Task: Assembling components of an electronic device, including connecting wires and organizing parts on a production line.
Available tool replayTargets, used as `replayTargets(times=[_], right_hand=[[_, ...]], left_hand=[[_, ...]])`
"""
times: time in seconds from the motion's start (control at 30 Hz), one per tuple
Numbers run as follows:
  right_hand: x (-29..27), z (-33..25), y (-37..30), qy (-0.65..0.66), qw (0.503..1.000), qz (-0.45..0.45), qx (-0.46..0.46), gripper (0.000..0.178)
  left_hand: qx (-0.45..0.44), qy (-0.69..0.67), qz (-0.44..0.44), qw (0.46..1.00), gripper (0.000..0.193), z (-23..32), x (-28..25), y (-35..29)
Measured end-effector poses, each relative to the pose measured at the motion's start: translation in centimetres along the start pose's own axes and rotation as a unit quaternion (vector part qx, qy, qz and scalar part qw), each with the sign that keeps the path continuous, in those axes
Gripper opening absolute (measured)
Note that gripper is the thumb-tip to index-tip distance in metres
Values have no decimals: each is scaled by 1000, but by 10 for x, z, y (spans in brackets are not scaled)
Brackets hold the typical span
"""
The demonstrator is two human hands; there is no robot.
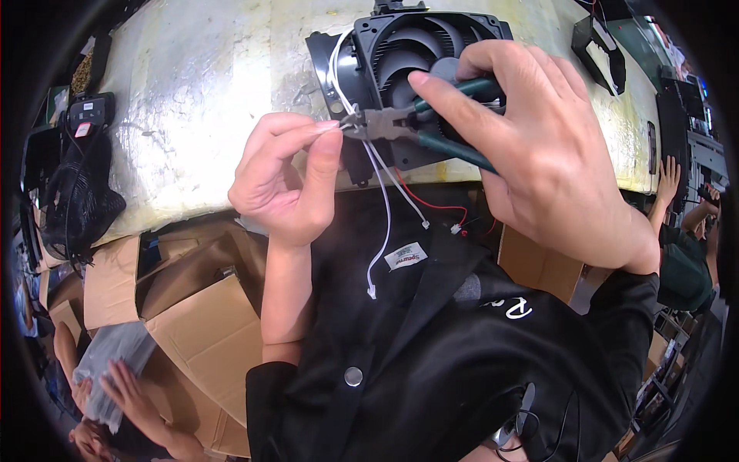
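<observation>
My right hand (539, 138) is wrapped round the green handles of a pair of pliers (389, 122), whose metal jaws point left. At the jaw tips, my left hand (289, 173) pinches a thin white wire (342, 126) between thumb and forefinger; whether the jaws touch the wire is too small to tell. Beneath the pliers lies a black fan (408, 58) in a square frame, partly covered by my right hand. White cables (382, 215) with small plugs hang from it over the table's front edge. A red wire (435, 205) with a white connector hangs beside them.
The fan rests on a worktable (200, 92) under a shiny, clear covering. A black mesh bag (77, 177) hangs at its left edge. An open cardboard box (204, 327) stands below left, where another person's hands (131, 396) hold clear plastic. A black frame (599, 54) lies far right.
</observation>
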State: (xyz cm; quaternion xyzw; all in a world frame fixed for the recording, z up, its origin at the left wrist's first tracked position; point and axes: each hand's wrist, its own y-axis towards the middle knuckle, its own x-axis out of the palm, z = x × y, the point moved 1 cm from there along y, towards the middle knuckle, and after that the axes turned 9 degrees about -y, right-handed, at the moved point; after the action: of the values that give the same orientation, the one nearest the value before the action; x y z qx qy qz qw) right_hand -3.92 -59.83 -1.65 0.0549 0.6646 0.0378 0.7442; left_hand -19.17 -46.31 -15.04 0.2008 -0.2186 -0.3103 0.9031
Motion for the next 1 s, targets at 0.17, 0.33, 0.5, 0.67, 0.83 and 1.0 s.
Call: replayTargets(times=[0.17, 0.33, 0.5, 0.67, 0.83, 1.0], right_hand=[[-1, -13, 2, -35, 999, -37, 7, 62], [5, -18, 0, -133, 991, -31, 15, 58], [9, -18, -3, -124, 992, 0, 15, 58], [19, -14, -6, -149, 986, 69, -5, 56], [9, -20, -7, -159, 986, 45, 2, 55], [-3, -15, -5, -160, 986, -36, -5, 52]], left_hand=[[22, 28, -13, 999, 7, -1, -1, -2], [-42, 9, 10, 999, 6, 25, 11, 0], [-137, -94, 42, 985, 8, 32, 15, -2], [-118, -118, 47, 985, 10, 19, 7, 2], [-77, -61, 19, 995, 10, 27, 14, 4], [-40, -7, -34, 999, 12, 22, 14, 14]])
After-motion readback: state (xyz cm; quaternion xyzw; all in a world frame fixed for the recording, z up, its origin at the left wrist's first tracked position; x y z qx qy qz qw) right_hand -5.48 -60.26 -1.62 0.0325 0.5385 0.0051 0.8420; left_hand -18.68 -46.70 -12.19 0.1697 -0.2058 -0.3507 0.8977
